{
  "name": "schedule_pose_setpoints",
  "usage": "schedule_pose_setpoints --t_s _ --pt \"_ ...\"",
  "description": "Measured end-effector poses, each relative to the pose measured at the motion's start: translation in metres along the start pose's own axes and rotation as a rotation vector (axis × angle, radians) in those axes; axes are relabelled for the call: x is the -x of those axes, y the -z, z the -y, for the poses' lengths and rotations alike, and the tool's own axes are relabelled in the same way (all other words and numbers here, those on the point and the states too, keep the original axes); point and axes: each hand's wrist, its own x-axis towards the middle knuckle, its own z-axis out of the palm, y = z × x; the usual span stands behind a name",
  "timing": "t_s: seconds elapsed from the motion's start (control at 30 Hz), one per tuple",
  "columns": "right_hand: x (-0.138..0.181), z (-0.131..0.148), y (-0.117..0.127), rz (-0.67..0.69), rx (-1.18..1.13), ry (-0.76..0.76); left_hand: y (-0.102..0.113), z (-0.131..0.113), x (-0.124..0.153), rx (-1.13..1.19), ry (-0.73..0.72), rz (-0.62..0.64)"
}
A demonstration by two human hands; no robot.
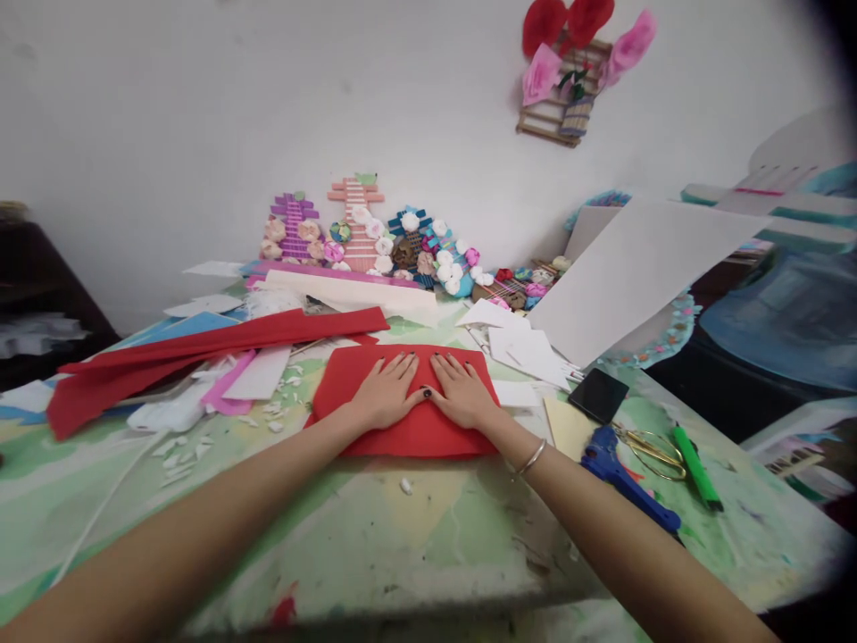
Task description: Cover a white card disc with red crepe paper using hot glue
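Note:
A folded red sheet (415, 441), felt or crepe paper by its look, lies on the painted table in front of me. My left hand (388, 393) rests flat on its left half, fingers stretched out and pointing away from me. On the right half, my right hand (463, 393) lies flat in the same way, a silver bangle at its wrist. The two thumbs meet near the middle of the sheet. A small white scrap (405, 486) lies just below the sheet's near edge.
A long red strip (228, 339) lies over papers and a white power strip (167, 406) at left. To the right are a blue glue gun (629, 482), gold scissors (653, 454), a green cutter (697, 466) and a black square (599, 395). Flower crafts (361, 232) stand along the wall.

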Motion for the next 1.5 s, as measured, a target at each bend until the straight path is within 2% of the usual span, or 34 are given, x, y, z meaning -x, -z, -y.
schedule_pose_setpoints --t_s 0.2,0.43,0.57,0.87,1.03,1.2,1.33,1.5 --pt "0.006 -0.006 -0.002 -0.007 -0.009 -0.069 -0.002 -0.002 0.005 -0.016 0.066 -0.029" --pt "0.011 -0.006 0.0 -0.001 -0.016 -0.166 0.007 -0.004 0.012 -0.002 0.111 0.048" --pt "0.015 -0.006 0.001 -0.014 -0.019 -0.244 0.003 0.0 0.015 0.014 0.153 0.034" --pt "0.017 -0.006 0.003 0.012 -0.048 -0.289 -0.001 0.002 0.017 -0.046 0.182 0.049" --pt "0.015 -0.007 0.01 -0.004 -0.044 -0.274 0.009 0.0 0.015 -0.078 0.16 0.07" --pt "-0.008 -0.001 0.024 -0.047 -0.038 -0.202 0.024 -0.009 -0.008 -0.121 0.069 0.059" --pt "-0.026 0.016 0.015 -0.038 -0.088 -0.133 0.015 -0.013 -0.029 -0.114 0.036 0.064" --pt "-0.024 0.024 -0.001 -0.04 -0.122 -0.112 -0.003 -0.008 -0.032 -0.084 0.095 0.087"
